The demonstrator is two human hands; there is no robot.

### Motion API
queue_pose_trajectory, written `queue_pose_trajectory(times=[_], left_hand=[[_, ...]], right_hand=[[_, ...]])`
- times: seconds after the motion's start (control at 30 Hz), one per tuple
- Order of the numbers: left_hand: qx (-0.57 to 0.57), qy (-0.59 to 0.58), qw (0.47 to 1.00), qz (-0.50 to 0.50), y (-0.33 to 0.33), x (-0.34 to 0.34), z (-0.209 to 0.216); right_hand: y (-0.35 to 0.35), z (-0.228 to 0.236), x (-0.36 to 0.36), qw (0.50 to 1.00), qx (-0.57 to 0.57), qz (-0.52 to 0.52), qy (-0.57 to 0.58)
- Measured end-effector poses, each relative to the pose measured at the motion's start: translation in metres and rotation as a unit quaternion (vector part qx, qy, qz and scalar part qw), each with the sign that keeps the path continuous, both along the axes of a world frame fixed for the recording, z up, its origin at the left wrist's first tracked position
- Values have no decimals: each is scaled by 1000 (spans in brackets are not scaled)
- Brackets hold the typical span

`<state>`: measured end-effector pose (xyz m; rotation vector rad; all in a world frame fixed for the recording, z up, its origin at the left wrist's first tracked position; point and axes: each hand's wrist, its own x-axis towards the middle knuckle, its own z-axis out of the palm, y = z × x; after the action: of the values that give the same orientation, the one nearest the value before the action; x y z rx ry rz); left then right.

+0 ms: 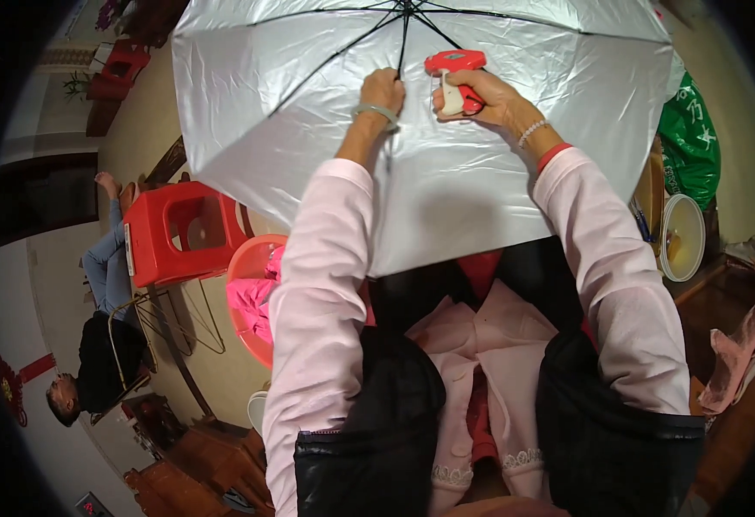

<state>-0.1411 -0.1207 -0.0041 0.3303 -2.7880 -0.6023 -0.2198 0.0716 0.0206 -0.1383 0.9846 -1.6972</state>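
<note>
Your open umbrella [498, 172] spreads before you, its silvery lining facing you and its black ribs fanning out from the hub [407, 8] at the top edge of the view; both your hands lie in front of this lining, below the hub, apart from each other with a strip of silver cloth between them; your left hand [382, 91] is closed at a black rib [404, 43] that runs down from the hub to your fingers, though the exact pinch is hidden by the hand itself; your right hand [500, 99], slightly farther right, is wrapped around a red-and-white hand tool [457, 61], whose red head points up toward the ribs and whose pale lever lies under your fingers; whether the tool touches the cloth or a rib cannot be told; the canopy extends beyond your hands on both sides, and its lower edge hangs between your pink sleeves [317, 250], above your lap; to your left stand a red stool [146, 250] and an orange-red basin [244, 254] holding bright pink cloth [251, 297]; to your right, beyond the canopy, are a green bag [689, 142] and a white tub [688, 228].
</note>
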Motion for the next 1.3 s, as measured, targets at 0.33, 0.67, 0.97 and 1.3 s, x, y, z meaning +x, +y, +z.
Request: queue_pose_trajectory(times=[0.33, 0.67, 0.97, 1.3], left_hand=[[-107, 37, 991, 71, -20, -5, 18], [202, 22, 977, 63, 36, -4, -17], [335, 51, 933, 125, 55, 3, 2], [270, 52, 951, 140, 51, -4, -13]], right_hand=[[5, -4, -1, 985, 20, -121, 119], [-20, -12, 18, 980, 70, -138, 124], [-21, -12, 18, 989, 78, -92, 87], [-3, -18, 6, 995, -15, -50, -88]])
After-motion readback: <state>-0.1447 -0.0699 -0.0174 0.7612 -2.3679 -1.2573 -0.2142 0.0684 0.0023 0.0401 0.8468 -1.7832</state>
